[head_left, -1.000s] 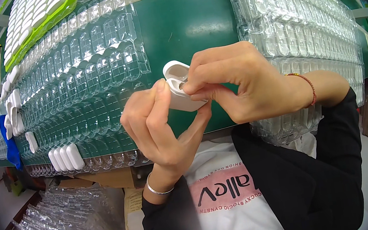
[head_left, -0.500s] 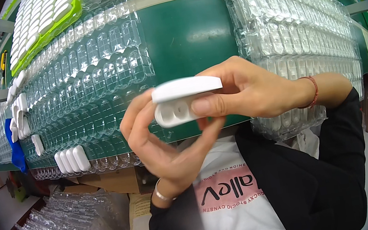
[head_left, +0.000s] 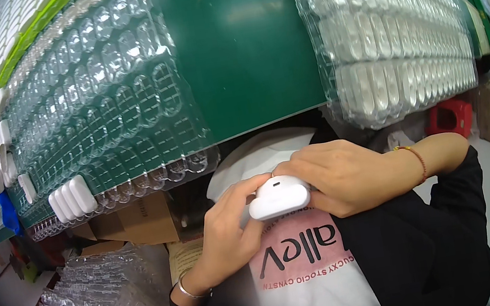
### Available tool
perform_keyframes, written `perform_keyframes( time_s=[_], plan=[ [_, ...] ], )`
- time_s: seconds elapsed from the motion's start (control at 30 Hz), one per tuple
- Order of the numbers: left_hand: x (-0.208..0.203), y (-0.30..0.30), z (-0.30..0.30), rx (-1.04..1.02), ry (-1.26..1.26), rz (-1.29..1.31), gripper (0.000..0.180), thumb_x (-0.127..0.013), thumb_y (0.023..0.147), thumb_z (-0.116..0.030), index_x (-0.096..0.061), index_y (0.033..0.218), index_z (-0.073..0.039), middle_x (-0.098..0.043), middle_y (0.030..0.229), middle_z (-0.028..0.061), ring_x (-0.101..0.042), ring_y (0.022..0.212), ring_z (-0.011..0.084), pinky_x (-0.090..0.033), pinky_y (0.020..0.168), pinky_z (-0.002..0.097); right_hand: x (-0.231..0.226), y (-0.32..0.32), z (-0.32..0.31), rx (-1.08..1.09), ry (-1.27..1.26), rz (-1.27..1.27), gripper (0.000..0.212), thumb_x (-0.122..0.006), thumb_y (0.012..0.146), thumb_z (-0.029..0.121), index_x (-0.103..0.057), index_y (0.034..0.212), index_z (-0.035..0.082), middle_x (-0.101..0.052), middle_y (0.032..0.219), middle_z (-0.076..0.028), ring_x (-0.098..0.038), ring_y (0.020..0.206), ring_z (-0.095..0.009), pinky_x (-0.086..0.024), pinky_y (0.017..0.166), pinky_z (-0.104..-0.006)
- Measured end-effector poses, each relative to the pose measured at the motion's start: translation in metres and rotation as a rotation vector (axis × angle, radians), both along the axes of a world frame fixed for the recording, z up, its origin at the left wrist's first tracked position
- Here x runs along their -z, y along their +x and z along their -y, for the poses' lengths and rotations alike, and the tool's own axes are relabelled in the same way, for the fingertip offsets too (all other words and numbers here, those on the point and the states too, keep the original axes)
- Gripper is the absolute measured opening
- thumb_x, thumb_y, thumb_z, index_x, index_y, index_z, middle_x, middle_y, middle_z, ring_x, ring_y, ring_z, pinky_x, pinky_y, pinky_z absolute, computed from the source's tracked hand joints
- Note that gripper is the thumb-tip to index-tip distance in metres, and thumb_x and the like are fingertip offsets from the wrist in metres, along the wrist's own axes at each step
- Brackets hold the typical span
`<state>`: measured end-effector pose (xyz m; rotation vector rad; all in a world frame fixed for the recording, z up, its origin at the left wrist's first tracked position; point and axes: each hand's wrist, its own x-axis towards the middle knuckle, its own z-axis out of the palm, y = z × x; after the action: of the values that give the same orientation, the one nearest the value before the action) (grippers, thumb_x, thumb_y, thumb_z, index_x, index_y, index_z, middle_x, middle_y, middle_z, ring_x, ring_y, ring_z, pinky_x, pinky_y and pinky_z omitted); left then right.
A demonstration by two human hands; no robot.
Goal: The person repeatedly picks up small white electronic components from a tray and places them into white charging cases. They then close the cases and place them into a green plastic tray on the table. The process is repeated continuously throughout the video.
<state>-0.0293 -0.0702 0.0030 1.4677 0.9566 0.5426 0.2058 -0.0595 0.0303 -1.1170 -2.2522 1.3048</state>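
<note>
Both hands hold a small white earbud charging case [head_left: 279,197] in front of my shirt, just off the table's near edge. Its side with a small dark slot faces up. Whether its lid stands open cannot be told from this angle. My left hand [head_left: 231,225] has its fingertips pressed on the case's left end. The fingers of my right hand [head_left: 348,176] are closed around the right end, partly hiding it. To the left, a row of several white cases [head_left: 72,198] lies on a clear plastic blister tray [head_left: 104,111].
Further blister trays, stacked and holding white pieces [head_left: 401,83], cover the right of the green table [head_left: 235,52]. Green-edged trays of white cases [head_left: 23,28] stand far left. A blue strap [head_left: 6,203] hangs at the left edge. Stacked clear plastic trays [head_left: 102,304] lie below; a red container [head_left: 450,119] is lower right.
My hands have drawn the case down toward my body, off the table. The case was open with its earbud hollows showing; now it is turned so its slotted side shows.
</note>
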Motion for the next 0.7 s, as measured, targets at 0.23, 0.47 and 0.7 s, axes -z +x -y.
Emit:
perform_keyframes(
  time_s=[0.23, 0.47, 0.7],
  plan=[
    [0.071, 0.001, 0.029, -0.135, -0.114, 0.013, 0.030, -0.059, 0.082, 0.008, -0.061, 0.112, 0.005, -0.072, 0.099, 0.0183, -0.071, 0.096, 0.0234, -0.054, 0.084, 0.0308, 0.084, -0.026, 0.041, 0.247, 0.078, -0.055, 0.026, -0.063, 0.074, 0.000, -0.059, 0.100, -0.002, -0.064, 0.086, -0.019, -0.063, 0.080, -0.039, -0.049, 0.067, -0.0453],
    [0.099, 0.008, 0.025, -0.085, -0.199, 0.044, 0.020, -0.061, 0.086, 0.007, -0.066, 0.105, 0.005, -0.073, 0.093, 0.0138, -0.071, 0.090, 0.0176, -0.057, 0.078, 0.0302, 0.114, -0.029, 0.059, 0.448, -0.028, -0.139, 0.015, -0.063, 0.077, 0.002, -0.065, 0.091, 0.001, -0.063, 0.073, -0.017, -0.062, 0.067, -0.037, -0.047, 0.057, -0.0423],
    [0.075, 0.011, 0.010, -0.064, -0.302, 0.042, 0.022, -0.066, 0.088, 0.001, -0.064, 0.110, 0.005, -0.072, 0.101, 0.0136, -0.069, 0.094, 0.0175, -0.057, 0.083, 0.0319, 0.081, 0.002, 0.029, 0.254, -0.600, -0.106, 0.025, -0.061, 0.095, 0.015, -0.064, 0.114, 0.000, -0.067, 0.088, -0.008, -0.060, 0.076, -0.012, -0.048, 0.067, -0.0300]
  ],
)
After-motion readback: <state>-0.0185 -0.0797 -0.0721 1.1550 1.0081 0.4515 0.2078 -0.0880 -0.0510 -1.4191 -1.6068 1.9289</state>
